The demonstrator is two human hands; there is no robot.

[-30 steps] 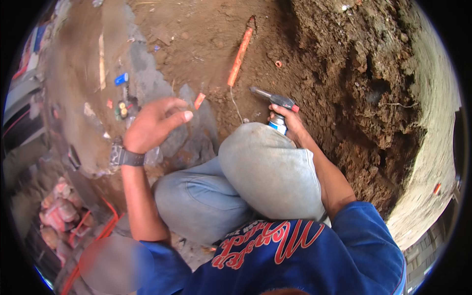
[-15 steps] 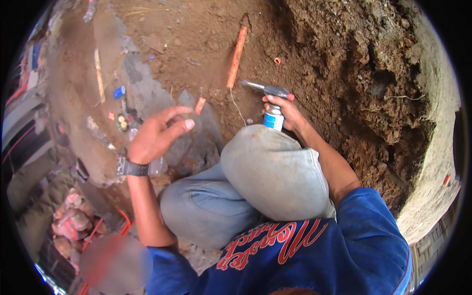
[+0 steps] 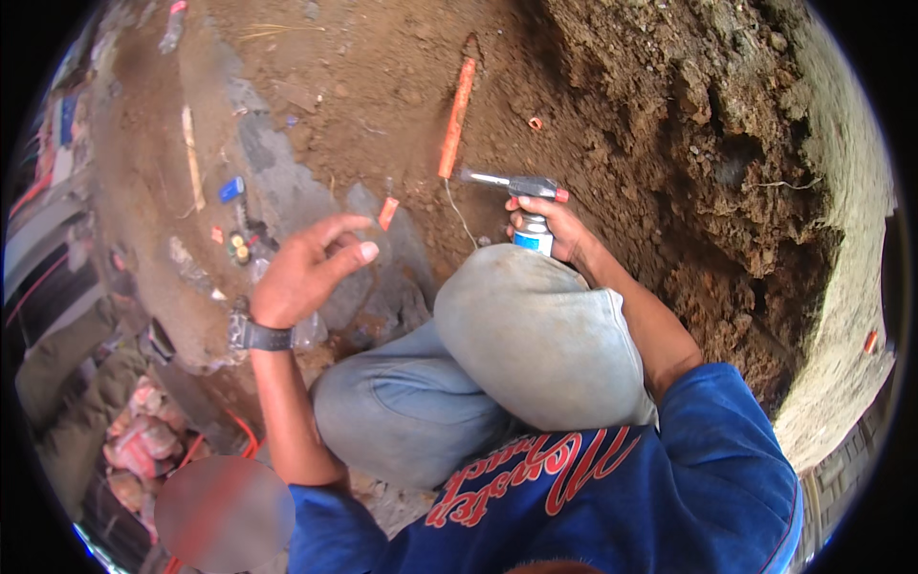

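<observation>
My right hand (image 3: 559, 228) grips a blow torch (image 3: 533, 187) on a gas canister with a blue and white label, just above my bent knee. Its metal nozzle points left, near the lower end of an orange tube (image 3: 457, 120) lying in the dirt. Whether a flame burns at the tip I cannot tell. A thin pale wire (image 3: 462, 215) runs from that tube's lower end toward my knee. My left hand (image 3: 311, 268) hangs empty, fingers apart and slightly curved, near a short orange piece (image 3: 388, 213) on the ground.
Crumbly excavated soil (image 3: 727, 191) rises at the right beside a pale concrete edge (image 3: 827, 335). A blue object (image 3: 230, 189), small parts (image 3: 239, 249) and a wooden strip (image 3: 191, 153) lie at the left. Reddish rubble (image 3: 143, 440) and orange lines are at the lower left.
The torch in my right hand has moved left and its nozzle is more level, closer to the orange tube's lower end. My left hand stays open, shifted only slightly in view.
</observation>
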